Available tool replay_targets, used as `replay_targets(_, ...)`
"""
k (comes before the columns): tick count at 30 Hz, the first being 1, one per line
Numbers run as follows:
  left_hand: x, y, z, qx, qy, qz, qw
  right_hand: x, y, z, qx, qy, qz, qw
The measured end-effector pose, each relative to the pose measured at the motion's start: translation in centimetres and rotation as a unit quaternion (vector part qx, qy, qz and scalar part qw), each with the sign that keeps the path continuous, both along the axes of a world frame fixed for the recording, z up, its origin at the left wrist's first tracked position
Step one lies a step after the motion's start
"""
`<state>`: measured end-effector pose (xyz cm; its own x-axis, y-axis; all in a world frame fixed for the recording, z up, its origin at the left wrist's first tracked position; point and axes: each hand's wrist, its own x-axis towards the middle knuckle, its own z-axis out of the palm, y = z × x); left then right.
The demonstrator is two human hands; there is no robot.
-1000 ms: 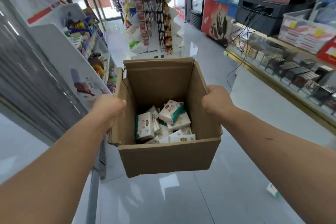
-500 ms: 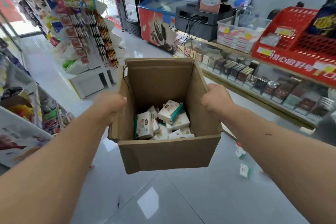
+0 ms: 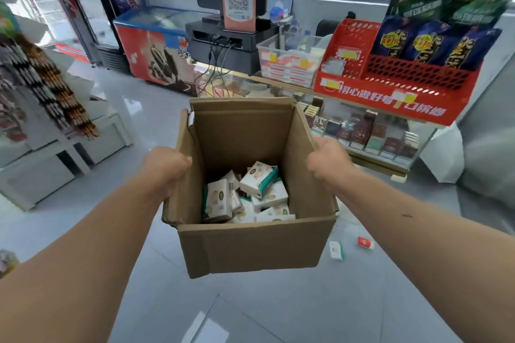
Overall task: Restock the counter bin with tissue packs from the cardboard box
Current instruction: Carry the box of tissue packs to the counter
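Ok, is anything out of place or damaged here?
Yes. Two small packs lie loose on the floor right of the cardboard box: a green-and-white pack and a red-and-white pack. The box's left flap is ragged at its lower edge.

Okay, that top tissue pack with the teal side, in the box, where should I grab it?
Probably from straight above, through the open top of the cardboard box: the top tissue pack lies tilted and uppermost. Pinch across its narrow width; the walls block side approaches.
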<state>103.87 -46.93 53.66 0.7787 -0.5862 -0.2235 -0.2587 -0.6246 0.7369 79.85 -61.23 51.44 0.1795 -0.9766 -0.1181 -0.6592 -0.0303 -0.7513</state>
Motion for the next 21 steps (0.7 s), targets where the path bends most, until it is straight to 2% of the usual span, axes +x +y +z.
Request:
replay_targets(12, 1.0, -14.4, -1.8, 0.027, -0.013, -0.044, 0.999, 0.0, -12.3, -1.7, 0.015, -0.012, -0.037, 0.999)
replay_targets(21, 5.8, -21.8, -2.5, 0.052, -0.025, -0.104, 0.993, 3.0, -17.1, -1.9, 0.021, 0.011, -0.061, 0.998)
